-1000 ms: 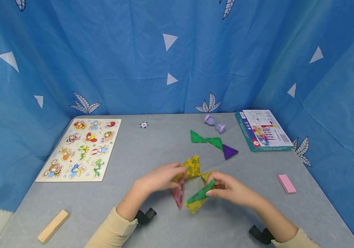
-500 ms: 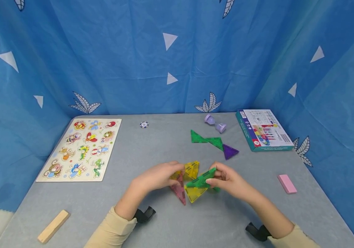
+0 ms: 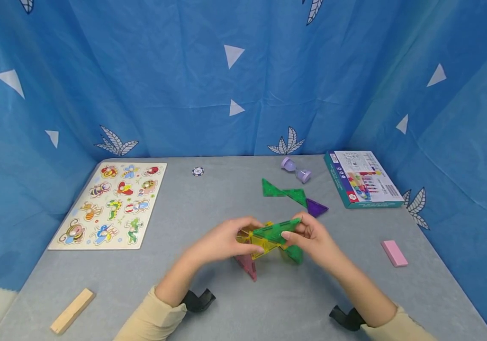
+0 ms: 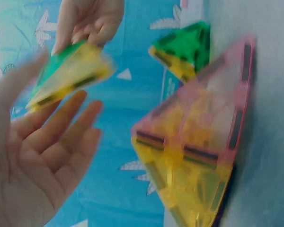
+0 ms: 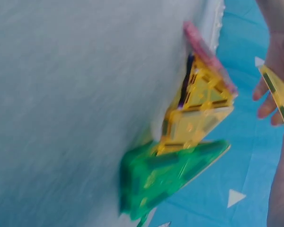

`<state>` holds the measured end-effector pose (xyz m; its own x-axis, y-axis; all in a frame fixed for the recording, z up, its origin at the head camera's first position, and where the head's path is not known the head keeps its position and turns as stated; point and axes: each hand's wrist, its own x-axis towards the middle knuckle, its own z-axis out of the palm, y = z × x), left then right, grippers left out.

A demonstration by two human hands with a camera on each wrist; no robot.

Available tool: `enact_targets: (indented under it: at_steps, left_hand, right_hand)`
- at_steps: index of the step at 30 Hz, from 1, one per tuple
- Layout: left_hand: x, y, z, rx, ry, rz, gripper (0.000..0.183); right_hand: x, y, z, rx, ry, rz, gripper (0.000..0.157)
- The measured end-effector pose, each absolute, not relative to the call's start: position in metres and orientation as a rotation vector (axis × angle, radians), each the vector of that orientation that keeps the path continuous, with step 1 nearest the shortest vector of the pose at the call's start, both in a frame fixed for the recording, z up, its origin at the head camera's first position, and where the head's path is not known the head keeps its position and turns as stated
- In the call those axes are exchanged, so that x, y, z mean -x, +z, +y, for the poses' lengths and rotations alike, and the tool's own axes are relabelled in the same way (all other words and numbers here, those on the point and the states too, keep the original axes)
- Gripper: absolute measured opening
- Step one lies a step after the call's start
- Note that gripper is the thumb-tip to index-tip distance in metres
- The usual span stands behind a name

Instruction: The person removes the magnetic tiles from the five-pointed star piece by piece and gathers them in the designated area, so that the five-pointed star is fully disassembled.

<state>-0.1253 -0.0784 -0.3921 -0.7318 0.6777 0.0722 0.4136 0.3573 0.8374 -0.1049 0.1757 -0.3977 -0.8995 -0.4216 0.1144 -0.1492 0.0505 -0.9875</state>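
Note:
My right hand (image 3: pixel 315 239) pinches a green triangular magnetic tile (image 3: pixel 278 231), which has a yellow triangular tile (image 4: pixel 75 82) joined along its edge. The pair is held above a cluster of standing magnetic tiles. My left hand (image 3: pixel 226 240) is beside the pair with thumb and fingers spread around its near corner; whether it touches cannot be told. In the cluster, a pink triangle (image 4: pixel 213 104) stands at the left, yellow triangles (image 5: pixel 203 92) lean in the middle, and a green triangle (image 5: pixel 170 175) stands at the right. Hands and held tiles partly cover the cluster in the head view.
Behind the cluster lie two green triangles (image 3: pixel 295 196) and a purple triangle (image 3: pixel 316 207). Farther back are a purple hourglass (image 3: pixel 296 170), a box (image 3: pixel 363 180) and a poker chip (image 3: pixel 198 171). An insect puzzle board (image 3: pixel 109 206), wooden block (image 3: pixel 73 311) and pink block (image 3: pixel 394 253) lie around.
My right hand has raised the joined green and yellow tiles up and away from the table's front, over the cluster. My left hand has come off the pink and yellow tiles, its thumb spreading.

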Motion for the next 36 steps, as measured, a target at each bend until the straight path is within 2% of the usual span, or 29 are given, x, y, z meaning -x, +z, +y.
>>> enact_targets:
  at_steps: [4,13,17,22,27,29,36]
  left_hand:
    - [0.125,-0.391,-0.076,-0.814,1.519,2.278,0.015]
    - [0.133,-0.392,-0.091,-0.602,1.602,2.353,0.015]
    - [0.146,-0.393,-0.117,-0.455,1.641,2.454,0.017]
    - [0.17,-0.404,-0.158,-0.256,1.528,2.613,0.02]
    - [0.193,-0.422,-0.191,-0.11,1.39,2.561,0.027]
    - [0.199,-0.429,-0.2,-0.075,1.364,2.516,0.029]
    - [0.214,-0.441,-0.211,-0.035,1.271,2.442,0.025]
  right_hand:
    - [0.106,-0.395,0.169,0.469,-2.015,2.104,0.02]
    - [0.113,-0.398,0.179,0.413,-2.152,2.075,0.014]
    - [0.12,-0.396,0.208,0.375,-2.199,2.139,0.002]
    - [0.137,-0.399,0.259,0.159,-2.12,2.232,0.01]
    - [0.156,-0.417,0.308,-0.01,-1.692,2.36,0.039]
    - [0.161,-0.427,0.321,-0.025,-1.541,2.36,0.045]
    - [0.167,-0.441,0.336,-0.102,-1.391,2.266,0.047]
